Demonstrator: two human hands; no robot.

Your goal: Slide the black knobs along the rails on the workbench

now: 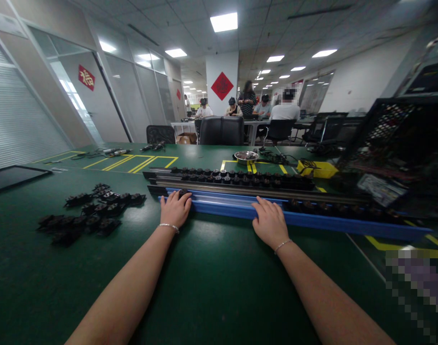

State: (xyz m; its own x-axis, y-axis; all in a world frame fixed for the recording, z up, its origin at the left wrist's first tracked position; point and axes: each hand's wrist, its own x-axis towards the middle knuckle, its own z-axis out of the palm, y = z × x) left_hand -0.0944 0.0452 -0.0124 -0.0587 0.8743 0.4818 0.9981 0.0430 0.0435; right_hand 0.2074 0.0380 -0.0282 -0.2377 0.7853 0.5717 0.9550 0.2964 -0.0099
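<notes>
A long blue rail (226, 203) with a channel along its top lies across the green table in front of me. At its left end my left hand (175, 209) has its fingers bent around a small black part (183, 192), which sits in the channel. My right hand (271, 220) grips the rail near its middle, fingers over the top and thumb at the front side. A row of black parts (322, 207) fills the channel to the right of that hand. Behind the blue rail lie dark rails (211, 186) with more small black parts (226, 177) in rows.
Several loose black parts (100, 208) lie in a group at left. A dark flat panel (16, 177) rests at the far left. Farther back are a metal bowl (246, 156), cables and a yellow bin (321, 169). Dark equipment (401, 143) stands at right. People sit beyond the chairs.
</notes>
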